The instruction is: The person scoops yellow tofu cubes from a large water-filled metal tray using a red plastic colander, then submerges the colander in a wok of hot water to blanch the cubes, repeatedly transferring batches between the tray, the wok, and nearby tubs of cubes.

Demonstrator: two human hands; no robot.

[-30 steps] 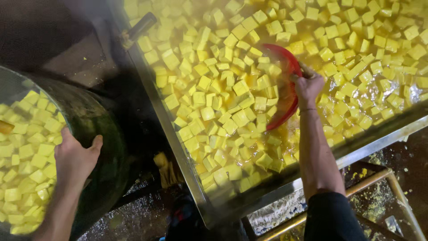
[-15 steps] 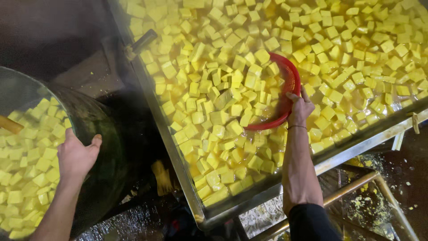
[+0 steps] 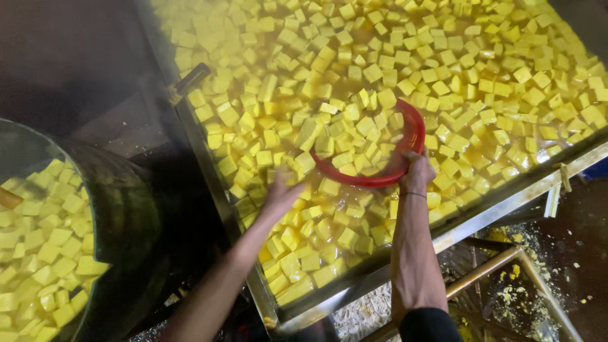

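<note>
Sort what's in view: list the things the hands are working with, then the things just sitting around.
In use:
right hand gripping the red strainer
left hand reaching over the yellow cubes
metal tray holding cubes and liquid

Sitting around:
dark tub of cubes at left
metal frame below
crumbs on the floor

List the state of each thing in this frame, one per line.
red strainer basket: tilted in the liquid, partly filled with cubes, rim gripped by right hand
right hand: closed on the strainer's rim
left hand: open, blurred, over the cubes beside the strainer
metal tray: full of yellow liquid and floating cubes
yellow cubes: loose, floating
dark round tub: holds yellow cubes
</note>
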